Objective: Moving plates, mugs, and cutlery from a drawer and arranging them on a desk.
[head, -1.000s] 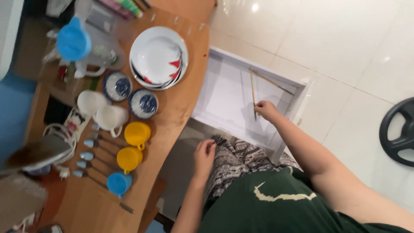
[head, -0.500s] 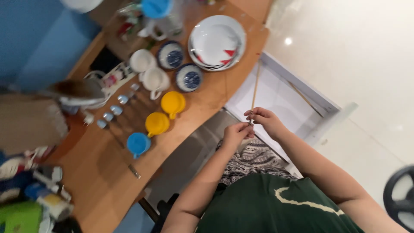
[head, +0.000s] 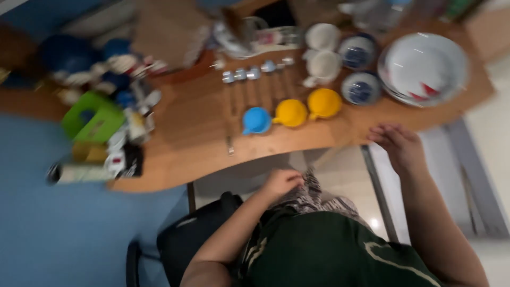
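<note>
Both hands are in view, though the frame is blurred. Left hand [head: 281,183] rests in the lap near frame centre, fingers curled loosely; whether it grasps anything cannot be told. Right hand [head: 399,144] hovers at the near edge of the wooden tabletop [head: 186,133], right of centre, palm down, fingers spread and released, holding nothing. Just beyond that hand, toward the upper centre, stand a blue cup [head: 256,120] and two yellow cups [head: 307,108] in a row. Behind them lies a row of spoons [head: 255,74]. Farther back sit two white mugs [head: 322,50] and two blue patterned bowls [head: 360,72]. A stack of white plates [head: 423,68] occupies the upper right.
</note>
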